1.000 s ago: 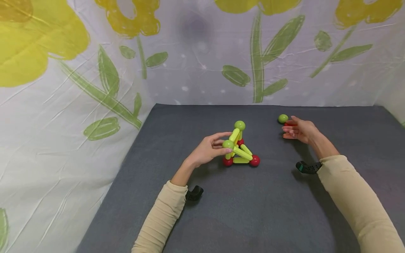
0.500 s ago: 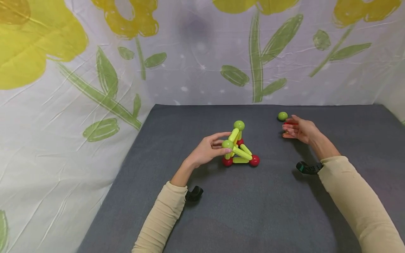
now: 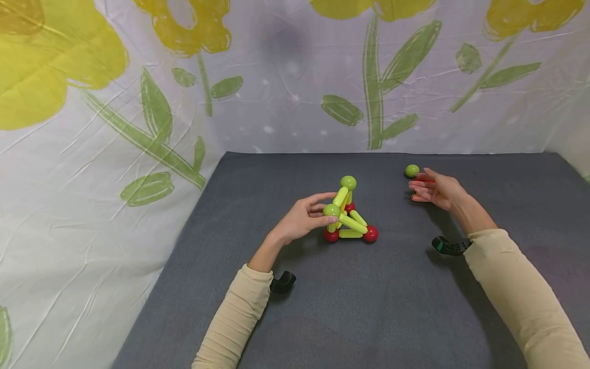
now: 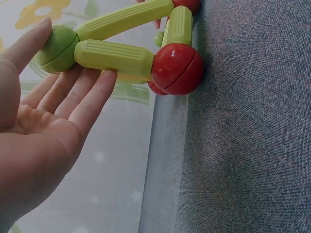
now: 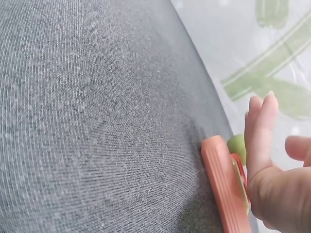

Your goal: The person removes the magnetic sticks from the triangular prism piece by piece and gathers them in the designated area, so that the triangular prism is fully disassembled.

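A structure of yellow-green rods (image 3: pixel 353 224), green balls and red balls stands on the dark tabletop, left of the right hand. My left hand (image 3: pixel 299 223) holds it by its near green ball (image 4: pixel 59 48), thumb on the ball and fingers against the rod (image 4: pixel 114 57) beside it. At that rod's lower end a red ball (image 4: pixel 178 69) meets the table. Farther right, my right hand (image 3: pixel 440 190) hovers low with its fingers extended. Beside and partly under it lie an orange rod (image 5: pixel 224 182) and something red, mostly hidden. A loose green ball (image 3: pixel 412 171) sits just past its fingertips.
The dark cloth-covered table (image 3: pixel 369 302) ends at a pale curtain (image 3: pixel 286 102) with printed flowers behind and a similar one at the left. Black wrist devices (image 3: pixel 449 245) stick out from both cuffs.
The loose green ball shifts slightly away and then a little back. My right fingers move slightly to the left. My left hand and the structure stay in place.
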Available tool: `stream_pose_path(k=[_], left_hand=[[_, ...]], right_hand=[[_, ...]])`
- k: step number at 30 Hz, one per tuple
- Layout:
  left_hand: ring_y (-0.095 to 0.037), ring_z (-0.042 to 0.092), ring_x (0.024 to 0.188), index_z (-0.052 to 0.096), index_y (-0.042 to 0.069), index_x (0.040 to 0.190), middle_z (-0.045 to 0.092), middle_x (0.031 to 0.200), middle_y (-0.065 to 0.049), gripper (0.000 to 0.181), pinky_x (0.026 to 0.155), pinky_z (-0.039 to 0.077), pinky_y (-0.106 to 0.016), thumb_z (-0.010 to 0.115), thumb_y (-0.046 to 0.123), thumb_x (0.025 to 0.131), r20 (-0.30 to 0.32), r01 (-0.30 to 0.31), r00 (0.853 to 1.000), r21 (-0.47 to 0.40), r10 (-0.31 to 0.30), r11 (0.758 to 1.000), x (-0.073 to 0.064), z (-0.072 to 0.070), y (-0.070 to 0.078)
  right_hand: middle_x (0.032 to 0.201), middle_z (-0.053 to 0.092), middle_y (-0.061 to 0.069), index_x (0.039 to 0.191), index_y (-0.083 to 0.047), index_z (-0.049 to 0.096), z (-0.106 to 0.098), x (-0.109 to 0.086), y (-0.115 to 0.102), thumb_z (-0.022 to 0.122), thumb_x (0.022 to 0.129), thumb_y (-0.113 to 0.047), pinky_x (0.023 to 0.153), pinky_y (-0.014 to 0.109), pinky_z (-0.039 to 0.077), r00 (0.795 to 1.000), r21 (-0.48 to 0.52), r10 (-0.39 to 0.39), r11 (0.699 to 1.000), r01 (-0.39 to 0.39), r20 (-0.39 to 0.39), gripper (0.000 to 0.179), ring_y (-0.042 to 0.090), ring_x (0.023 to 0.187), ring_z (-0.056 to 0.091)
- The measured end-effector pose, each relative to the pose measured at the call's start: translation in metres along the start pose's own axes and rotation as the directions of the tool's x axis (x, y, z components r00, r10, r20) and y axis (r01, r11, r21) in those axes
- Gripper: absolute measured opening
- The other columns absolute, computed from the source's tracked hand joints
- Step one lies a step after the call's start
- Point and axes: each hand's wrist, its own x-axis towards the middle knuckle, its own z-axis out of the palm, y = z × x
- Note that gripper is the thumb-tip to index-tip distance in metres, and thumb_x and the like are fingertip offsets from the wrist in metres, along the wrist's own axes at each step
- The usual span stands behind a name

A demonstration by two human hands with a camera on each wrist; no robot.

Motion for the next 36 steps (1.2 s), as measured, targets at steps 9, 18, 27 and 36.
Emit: stream_pose_path(k=[9, 18, 27, 36], left_hand=[[-0.022, 0.062, 0.105, 0.043, 0.009, 0.143, 0.061, 0.121, -0.016, 0.059, 0.088, 0.050, -0.034, 0.067, 0.006, 0.090, -0.002, 0.002, 1.000, -0.005, -0.002, 1.000, 0.000, 0.000, 0.000], [-0.023, 0.062, 0.106, 0.043, 0.008, 0.143, 0.060, 0.122, -0.016, 0.059, 0.088, 0.050, -0.034, 0.067, 0.006, 0.090, -0.002, 0.002, 1.000, -0.005, -0.002, 1.000, -0.001, 0.000, 0.001], [-0.023, 0.062, 0.105, 0.043, 0.008, 0.143, 0.061, 0.121, -0.016, 0.060, 0.087, 0.050, -0.034, 0.068, 0.005, 0.089, -0.005, -0.002, 1.000, -0.004, 0.002, 1.000, -0.001, 0.000, 0.001], [-0.022, 0.062, 0.105, 0.042, 0.009, 0.143, 0.060, 0.122, -0.016, 0.059, 0.087, 0.050, -0.034, 0.067, 0.006, 0.090, -0.004, 0.003, 1.000, -0.009, -0.003, 1.000, 0.000, 0.000, 0.001]], right_hand=[[0.089, 0.066, 0.008, 0.129, -0.008, 0.046, 0.008, -0.007, 0.006, 0.046, 0.101, -0.031, 0.074, 0.026, 0.053, 0.997, -0.066, -0.009, 0.998, 0.014, 0.083, 0.036, 0.015, 0.079, 0.066], [0.095, 0.066, 0.009, 0.102, -0.012, 0.069, 0.021, -0.013, 0.020, 0.044, 0.103, -0.025, 0.079, 0.026, 0.052, 0.967, -0.090, 0.021, 0.996, 0.002, 0.252, 0.029, 0.017, 0.086, 0.066], [0.109, 0.063, 0.011, 0.120, -0.010, 0.059, 0.040, -0.015, 0.037, 0.043, 0.104, -0.021, 0.089, 0.030, 0.049, 0.934, -0.290, 0.028, 0.953, 0.082, 0.355, 0.025, 0.020, 0.100, 0.062], [0.136, 0.043, 0.026, 0.142, 0.012, 0.028, 0.058, -0.012, 0.053, 0.052, 0.099, -0.007, 0.102, 0.041, 0.038, 0.822, -0.554, 0.083, 0.776, 0.302, 0.564, 0.053, 0.024, 0.118, 0.051]])
